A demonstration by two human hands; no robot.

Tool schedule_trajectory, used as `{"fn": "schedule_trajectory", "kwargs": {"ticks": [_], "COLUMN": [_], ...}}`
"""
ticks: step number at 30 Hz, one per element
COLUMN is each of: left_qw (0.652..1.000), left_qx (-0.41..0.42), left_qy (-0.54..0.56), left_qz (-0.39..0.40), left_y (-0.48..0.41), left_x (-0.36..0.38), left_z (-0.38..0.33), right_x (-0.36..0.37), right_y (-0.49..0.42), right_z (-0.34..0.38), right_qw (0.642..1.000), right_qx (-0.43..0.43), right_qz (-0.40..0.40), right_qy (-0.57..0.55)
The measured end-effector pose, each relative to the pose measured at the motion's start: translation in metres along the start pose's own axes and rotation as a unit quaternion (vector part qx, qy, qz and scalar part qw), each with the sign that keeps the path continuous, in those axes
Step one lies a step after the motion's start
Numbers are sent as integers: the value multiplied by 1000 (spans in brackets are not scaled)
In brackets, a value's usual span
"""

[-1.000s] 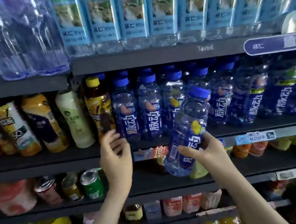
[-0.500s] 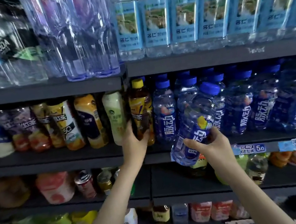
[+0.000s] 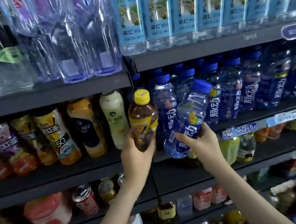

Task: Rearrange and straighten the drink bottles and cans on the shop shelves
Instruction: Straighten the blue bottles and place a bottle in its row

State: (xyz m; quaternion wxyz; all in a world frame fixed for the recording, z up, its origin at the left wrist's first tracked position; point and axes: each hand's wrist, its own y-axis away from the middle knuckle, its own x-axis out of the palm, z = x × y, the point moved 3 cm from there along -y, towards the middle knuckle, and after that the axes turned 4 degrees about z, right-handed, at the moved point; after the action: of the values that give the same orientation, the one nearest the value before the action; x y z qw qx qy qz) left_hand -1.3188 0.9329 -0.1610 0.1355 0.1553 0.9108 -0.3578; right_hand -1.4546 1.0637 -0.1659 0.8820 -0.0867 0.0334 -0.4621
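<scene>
Two bottles are held in front of the middle shelf (image 3: 56, 174). At far left, juice bottles (image 3: 60, 137) stand in a row on this shelf, ending with a pale green bottle (image 3: 114, 117). Just right of it, the left hand (image 3: 136, 154) grips the lower body of a brown tea bottle (image 3: 143, 118) with a yellow cap, held near upright. Whether its base touches the shelf cannot be determined. Beside it, the right hand (image 3: 200, 140) grasps a blue-capped water bottle (image 3: 190, 116) around its lower label. This bottle is tilted, cap toward the right, base below the shelf edge. Further right, matching blue-capped bottles (image 3: 241, 93) stand in rows on the shelf, above a price tag (image 3: 240, 130).
</scene>
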Motion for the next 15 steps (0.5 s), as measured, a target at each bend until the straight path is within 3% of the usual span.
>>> {"fn": "schedule_trajectory", "kwargs": {"ticks": [3,11,15], "left_qw": [1000,993,993], "left_qx": [29,9,-42], "left_qy": [5,49,25], "left_qz": [-5,-103,-107], "left_y": [13,11,10], "left_x": [-31,-86,-85], "left_z": [10,21,28], "right_x": [17,64,84], "right_y": [-2,-12,-23], "right_z": [-2,5,2], "right_qw": [1000,982,971], "right_qx": [-7,-65,-89], "right_qz": [0,25,22], "right_qy": [17,176,222]}}
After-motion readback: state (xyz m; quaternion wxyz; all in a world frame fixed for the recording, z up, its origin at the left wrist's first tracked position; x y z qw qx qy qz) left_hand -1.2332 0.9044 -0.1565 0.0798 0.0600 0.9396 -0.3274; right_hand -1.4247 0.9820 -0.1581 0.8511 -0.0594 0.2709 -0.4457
